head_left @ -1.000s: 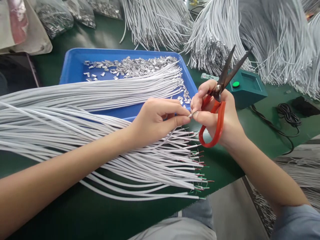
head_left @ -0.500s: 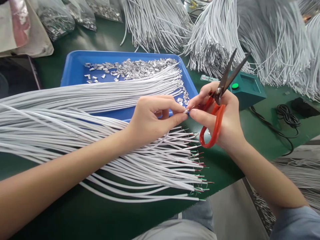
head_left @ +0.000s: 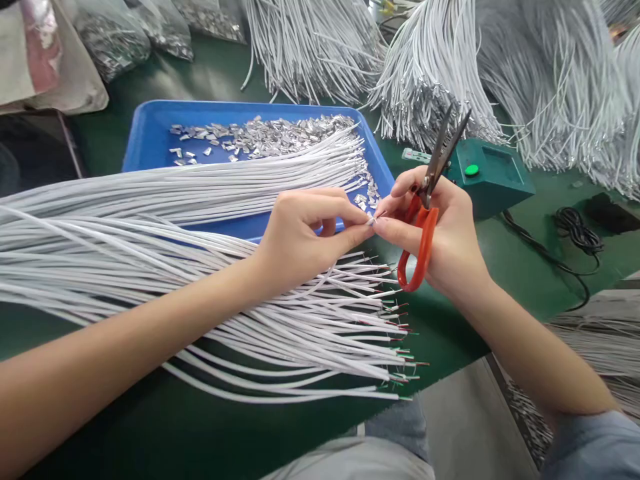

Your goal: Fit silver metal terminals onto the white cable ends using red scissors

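Note:
Between thumb and forefinger, my left hand (head_left: 310,233) pinches a white cable (head_left: 371,221) close to its stripped end, where thin inner wires stick out. My right hand (head_left: 440,233) meets it there, thumb and fingertip at the wire ends. Red-handled scissors (head_left: 419,250) hang on that same hand, with the dark blades pointing up and slightly apart. Under my left forearm lies a loose spread of white cables (head_left: 320,340) whose ends show red and green wires. Behind, a neater bundle of white cables (head_left: 240,183) rests across a blue tray (head_left: 131,143).
Small metal clips (head_left: 280,137) lie heaped in the tray. Beyond it are plastic bags of metal parts (head_left: 110,47) and big bundles of cables (head_left: 425,80). A green box with a bright button (head_left: 493,177) and a coiled black cord (head_left: 577,230) stand at the right.
My right hand has turned slightly, and the scissors have swung left with their blades nearer together. My left hand keeps its pinch on the cable in nearly the same place.

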Tool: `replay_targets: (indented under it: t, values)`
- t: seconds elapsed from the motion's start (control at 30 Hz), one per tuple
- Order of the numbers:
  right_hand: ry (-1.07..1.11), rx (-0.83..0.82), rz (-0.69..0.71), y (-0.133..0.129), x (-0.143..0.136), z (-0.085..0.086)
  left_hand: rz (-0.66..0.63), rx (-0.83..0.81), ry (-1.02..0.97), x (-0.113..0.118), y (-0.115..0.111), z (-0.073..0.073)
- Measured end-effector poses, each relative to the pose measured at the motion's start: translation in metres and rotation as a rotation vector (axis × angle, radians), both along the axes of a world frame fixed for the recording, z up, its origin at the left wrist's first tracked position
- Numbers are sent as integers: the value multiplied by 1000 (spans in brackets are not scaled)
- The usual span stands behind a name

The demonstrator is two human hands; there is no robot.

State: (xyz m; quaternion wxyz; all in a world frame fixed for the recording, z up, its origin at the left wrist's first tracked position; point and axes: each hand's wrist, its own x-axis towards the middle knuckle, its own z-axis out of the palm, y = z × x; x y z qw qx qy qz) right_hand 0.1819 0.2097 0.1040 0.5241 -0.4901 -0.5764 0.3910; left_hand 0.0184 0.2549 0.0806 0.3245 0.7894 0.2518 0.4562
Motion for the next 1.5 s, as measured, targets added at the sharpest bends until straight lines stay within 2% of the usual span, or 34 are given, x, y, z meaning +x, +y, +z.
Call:
replay_targets:
  t: [0.37, 0.47, 0.63, 0.83, 0.9, 1.0, 1.13, 1.27, 1.5]
  values:
    - [-12, -85, 45, 1, 2, 3, 13, 85, 11, 0, 1, -4]
    - [-8, -92, 34, 1, 0, 1, 21, 156, 26, 0, 1, -6]
    - [19, -77, 17, 2, -1, -2, 115, 333, 127, -3, -2, -9]
    - [19, -75, 35, 6, -2, -5, 136, 463, 210, -3, -3, -10]
    - [31, -72, 59, 6, -2, -5, 118, 443, 195, -2, -3, -9]
    - [52, -64, 59, 6, -1, -6, 86, 314, 125, -1, -3, -8]
    - [65, 11, -19, 7, 1, -9, 70, 140, 60, 1, -2, -7]
    - [70, 83, -94, 6, 3, -14, 47, 56, 11, 2, 0, -5]
    - [93, 122, -55, 4, -1, -14, -20, -73, -21, 1, 2, -3]
